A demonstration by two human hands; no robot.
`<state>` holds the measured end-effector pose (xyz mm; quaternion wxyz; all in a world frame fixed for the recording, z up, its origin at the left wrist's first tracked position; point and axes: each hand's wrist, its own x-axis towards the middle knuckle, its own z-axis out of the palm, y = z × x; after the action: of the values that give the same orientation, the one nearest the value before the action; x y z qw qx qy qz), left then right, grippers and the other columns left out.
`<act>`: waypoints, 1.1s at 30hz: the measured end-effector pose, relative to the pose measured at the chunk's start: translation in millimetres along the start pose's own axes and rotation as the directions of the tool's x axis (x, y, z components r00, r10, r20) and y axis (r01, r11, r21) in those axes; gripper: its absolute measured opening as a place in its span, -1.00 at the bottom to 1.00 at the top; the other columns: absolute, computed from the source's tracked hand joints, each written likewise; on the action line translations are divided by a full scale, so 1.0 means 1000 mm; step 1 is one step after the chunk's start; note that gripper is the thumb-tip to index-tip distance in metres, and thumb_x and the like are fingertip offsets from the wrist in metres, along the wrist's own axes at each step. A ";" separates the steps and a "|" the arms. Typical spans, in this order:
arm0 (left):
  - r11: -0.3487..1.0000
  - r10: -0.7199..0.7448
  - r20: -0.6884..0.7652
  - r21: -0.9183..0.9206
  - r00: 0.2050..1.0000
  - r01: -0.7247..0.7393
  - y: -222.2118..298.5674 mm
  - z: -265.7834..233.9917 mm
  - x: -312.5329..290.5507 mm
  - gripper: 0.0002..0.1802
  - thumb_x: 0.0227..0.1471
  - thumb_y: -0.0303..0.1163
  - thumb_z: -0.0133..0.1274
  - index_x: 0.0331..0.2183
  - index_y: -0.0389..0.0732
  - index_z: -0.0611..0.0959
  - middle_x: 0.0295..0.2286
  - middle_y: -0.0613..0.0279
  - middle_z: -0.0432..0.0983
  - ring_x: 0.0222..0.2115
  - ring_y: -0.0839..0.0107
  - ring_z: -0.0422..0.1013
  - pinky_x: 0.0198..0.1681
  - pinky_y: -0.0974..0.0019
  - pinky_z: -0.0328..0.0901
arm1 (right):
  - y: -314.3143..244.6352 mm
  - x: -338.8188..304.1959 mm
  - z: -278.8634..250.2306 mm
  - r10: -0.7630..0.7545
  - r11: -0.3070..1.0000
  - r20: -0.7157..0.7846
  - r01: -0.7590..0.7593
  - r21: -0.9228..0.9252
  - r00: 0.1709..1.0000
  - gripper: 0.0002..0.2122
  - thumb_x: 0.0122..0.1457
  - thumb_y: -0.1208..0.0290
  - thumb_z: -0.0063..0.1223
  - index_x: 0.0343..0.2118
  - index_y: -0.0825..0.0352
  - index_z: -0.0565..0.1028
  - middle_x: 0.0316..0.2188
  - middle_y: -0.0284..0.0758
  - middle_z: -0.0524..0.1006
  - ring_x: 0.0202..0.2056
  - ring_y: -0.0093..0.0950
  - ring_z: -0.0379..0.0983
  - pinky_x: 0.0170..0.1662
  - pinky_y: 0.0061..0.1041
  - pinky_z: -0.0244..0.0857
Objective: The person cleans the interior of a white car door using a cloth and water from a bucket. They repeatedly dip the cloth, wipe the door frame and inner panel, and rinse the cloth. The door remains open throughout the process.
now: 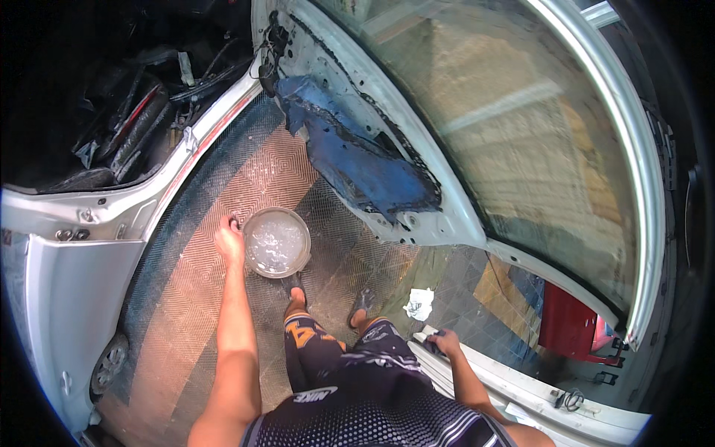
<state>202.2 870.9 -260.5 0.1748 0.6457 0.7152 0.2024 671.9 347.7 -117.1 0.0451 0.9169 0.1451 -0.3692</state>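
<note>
A round bucket (254,216) of cloudy, bubbly water is held out ahead of me, its support hidden. My left hand (229,240) is closed at its left edge; whether it grips the rim or a handle is hard to make out. Low on the right, my right hand (445,343) is closed around a small block (427,334), pale on top and dark beneath. That hand is over the edge of a long white car panel (477,357). A crumpled white cloth or paper (419,304) lies just beyond the block.
An open car door (454,216) with blue sheeting (357,160) on its inner side curves across the right. White car bodywork (82,276) stands left, above a wheel (110,363). Patterned floor tiles (194,298) lie below; a red object (567,320) sits far right.
</note>
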 end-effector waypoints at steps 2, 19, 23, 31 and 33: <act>0.771 -0.116 -0.019 -0.633 0.993 0.078 0.039 -0.003 -0.015 -0.68 0.16 -0.49 0.17 -0.04 -0.24 0.57 -0.26 0.15 0.61 -0.40 0.23 0.61 -0.42 0.36 0.47 | -0.008 0.012 -0.011 -0.080 0.997 -0.150 0.076 -0.030 0.985 -0.73 -0.16 0.30 0.35 -0.37 0.31 0.68 -0.43 -0.22 0.67 -0.34 -0.41 0.60 -0.20 -0.38 0.44; 0.170 0.570 0.348 -0.936 0.744 0.308 0.366 -0.099 -0.286 -0.32 0.02 -0.53 0.27 0.18 -0.31 0.43 0.05 0.25 0.42 0.01 0.52 0.36 0.07 0.36 0.31 | -0.218 -0.051 -0.188 -0.878 0.382 -0.002 0.705 0.598 0.478 -0.81 0.22 0.33 0.25 -0.31 0.38 0.63 -0.47 -0.42 0.60 -0.41 -0.67 0.46 -0.31 -0.60 0.32; 0.631 0.607 -0.029 -0.590 0.794 -0.504 0.402 -0.095 -0.316 -0.41 -0.17 -0.62 0.31 0.00 -0.21 0.63 -0.02 0.14 0.47 -0.08 0.24 0.45 0.05 0.24 0.34 | -0.188 -0.035 -0.204 -0.772 0.448 0.102 0.423 0.788 0.627 -0.82 0.16 0.37 0.27 -0.39 0.42 0.61 -0.45 -0.37 0.60 -0.43 -0.62 0.49 -0.37 -0.56 0.32; 0.529 0.449 -0.431 -0.579 0.783 -0.621 0.462 -0.077 -0.333 -0.72 -0.14 -0.60 0.27 -0.27 -0.27 0.72 -0.38 0.17 0.62 -0.34 0.14 0.52 -0.25 0.16 0.41 | -0.127 -0.038 -0.267 -0.770 0.398 -0.145 0.646 0.651 0.621 -0.76 0.26 0.30 0.18 -0.34 0.43 0.63 -0.43 -0.39 0.59 -0.39 -0.62 0.47 -0.25 -0.59 0.34; 0.467 0.396 -0.460 -0.644 0.795 -0.606 0.492 -0.087 -0.337 -0.71 -0.16 -0.62 0.30 -0.27 -0.28 0.71 -0.34 0.12 0.63 -0.37 0.15 0.53 -0.27 0.18 0.41 | -0.109 -0.044 -0.284 -0.768 0.341 -0.355 0.809 0.480 0.534 -0.75 0.28 0.27 0.19 -0.32 0.42 0.63 -0.41 -0.42 0.60 -0.36 -0.67 0.45 -0.23 -0.62 0.32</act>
<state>612.4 571.4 63.5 0.2728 0.6596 0.3514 0.6059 797.4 494.8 121.5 -0.4321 0.7063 0.4466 -0.3391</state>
